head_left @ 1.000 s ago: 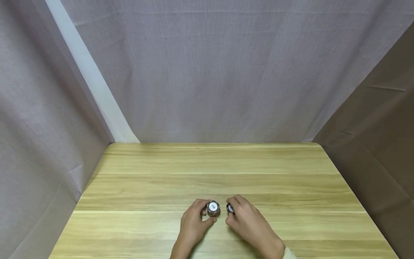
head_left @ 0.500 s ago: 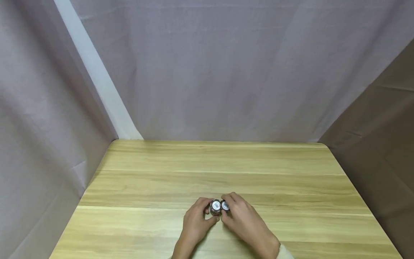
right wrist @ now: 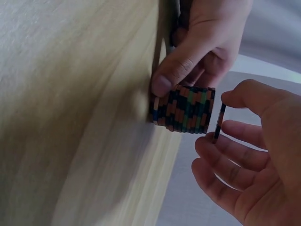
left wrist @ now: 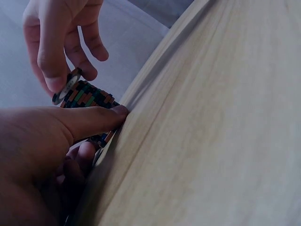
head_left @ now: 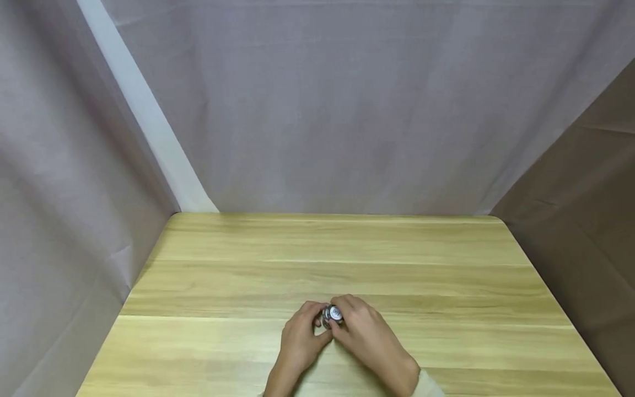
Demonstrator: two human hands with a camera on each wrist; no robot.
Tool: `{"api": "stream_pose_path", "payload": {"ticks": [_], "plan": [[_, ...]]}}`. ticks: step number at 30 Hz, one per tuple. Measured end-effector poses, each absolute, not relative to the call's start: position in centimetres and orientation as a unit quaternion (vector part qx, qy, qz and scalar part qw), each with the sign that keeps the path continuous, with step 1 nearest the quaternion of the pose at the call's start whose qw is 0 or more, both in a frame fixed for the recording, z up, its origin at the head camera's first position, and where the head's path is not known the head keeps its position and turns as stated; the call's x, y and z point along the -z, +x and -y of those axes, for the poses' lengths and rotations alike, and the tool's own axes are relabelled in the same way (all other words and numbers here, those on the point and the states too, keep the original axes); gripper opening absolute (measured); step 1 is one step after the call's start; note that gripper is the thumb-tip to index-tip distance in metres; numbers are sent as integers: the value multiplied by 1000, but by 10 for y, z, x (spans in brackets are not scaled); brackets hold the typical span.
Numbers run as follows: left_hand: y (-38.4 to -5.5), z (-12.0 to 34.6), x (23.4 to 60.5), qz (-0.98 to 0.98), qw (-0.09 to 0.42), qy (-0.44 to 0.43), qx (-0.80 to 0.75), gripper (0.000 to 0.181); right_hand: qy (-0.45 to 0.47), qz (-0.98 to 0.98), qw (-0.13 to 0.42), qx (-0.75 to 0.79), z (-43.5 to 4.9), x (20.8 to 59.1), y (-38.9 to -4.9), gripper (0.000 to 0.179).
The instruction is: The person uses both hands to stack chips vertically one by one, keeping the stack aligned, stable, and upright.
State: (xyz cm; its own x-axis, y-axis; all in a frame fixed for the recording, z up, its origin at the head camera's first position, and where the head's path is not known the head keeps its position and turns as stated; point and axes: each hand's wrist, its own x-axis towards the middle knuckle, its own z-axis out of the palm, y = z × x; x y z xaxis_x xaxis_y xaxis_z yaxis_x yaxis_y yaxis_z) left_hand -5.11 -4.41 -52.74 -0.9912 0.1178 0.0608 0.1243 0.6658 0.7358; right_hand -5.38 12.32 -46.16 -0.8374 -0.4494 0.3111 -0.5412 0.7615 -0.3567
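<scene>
A stack of poker chips [right wrist: 186, 109], dark-edged with orange and green blocks, stands upright on the wooden table [head_left: 248, 275]. My left hand [head_left: 301, 337] steadies it, thumb on the near side near the base and fingers curled round the far side. Between thumb and fingertips my right hand [head_left: 367, 336] pinches a single poker chip [right wrist: 219, 123]. That chip is held just above the top of the stack, with a narrow gap showing in the right wrist view. From the head view its white centre [head_left: 335, 312] faces up and covers most of the stack.
Grey curtains [head_left: 317, 110] hang behind the table and on the left, with a pale strip [head_left: 144, 105] at the back left corner. A brown cloth [head_left: 585, 187] hangs along the right side.
My right hand has moved left with its chip, from beside the stack to over its top. My left hand stays around the stack. The head view has shifted slightly.
</scene>
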Motion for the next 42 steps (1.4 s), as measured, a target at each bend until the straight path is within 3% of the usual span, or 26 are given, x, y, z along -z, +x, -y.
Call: {"api": "stream_pose_path", "payload": {"ticks": [28, 38, 42], "plan": [[-47, 52, 536, 912, 16, -61, 405, 45, 276, 938, 112, -178, -105, 473, -54, 27], [-46, 53, 531, 902, -21, -71, 425, 51, 240, 947, 78, -197, -110, 477, -51, 33], [-45, 55, 523, 894, -38, -79, 439, 56, 227, 952, 91, -184, -113, 478, -49, 39]]}}
